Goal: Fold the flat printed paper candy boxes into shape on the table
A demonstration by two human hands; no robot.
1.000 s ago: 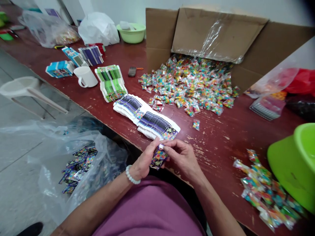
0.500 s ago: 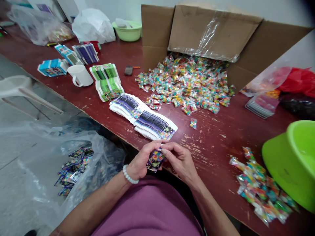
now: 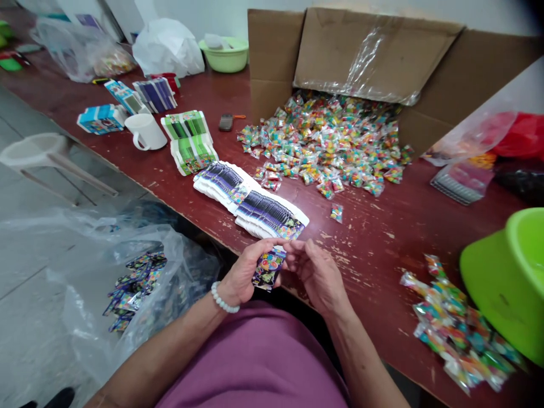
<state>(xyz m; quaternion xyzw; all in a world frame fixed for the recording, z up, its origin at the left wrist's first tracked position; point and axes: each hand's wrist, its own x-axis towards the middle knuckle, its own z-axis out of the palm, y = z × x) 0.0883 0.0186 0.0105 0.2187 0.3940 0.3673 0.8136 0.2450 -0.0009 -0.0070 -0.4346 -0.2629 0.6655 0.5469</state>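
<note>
The small purple printed carton (image 3: 269, 269) is in your left hand (image 3: 245, 275), in front of your body at the table's near edge, its patterned face turned up toward you. That hand grasps it from the left side, the thumb stretched along the top end toward your right hand (image 3: 318, 277). Your right hand sits just beside the carton's right edge, palm turned inward, fingers curled toward it and thumb raised; you cannot tell from here whether those fingers grip the carton or only touch it. Both forearms angle inward from either side of your body, so the fingertips meet near the carton's top, and a pale beaded bracelet (image 3: 223, 300) circles your left wrist.

Just beyond your hands, a fanned row of purple flat cartons (image 3: 272, 215) lies on the red table (image 3: 361, 243), with a green stack (image 3: 189, 141) and a white mug (image 3: 145, 133) farther off to the left. Ahead and to the right of your hands, a heap of wrapped candies (image 3: 335, 147) spreads from the cardboard box (image 3: 361, 54). Well right of your right hand, more candy packets (image 3: 459, 328) lie beside a green tub (image 3: 501, 289). Left of your left forearm, a clear plastic bag (image 3: 80, 306) holds purple packs (image 3: 131, 283), below table height.
</note>
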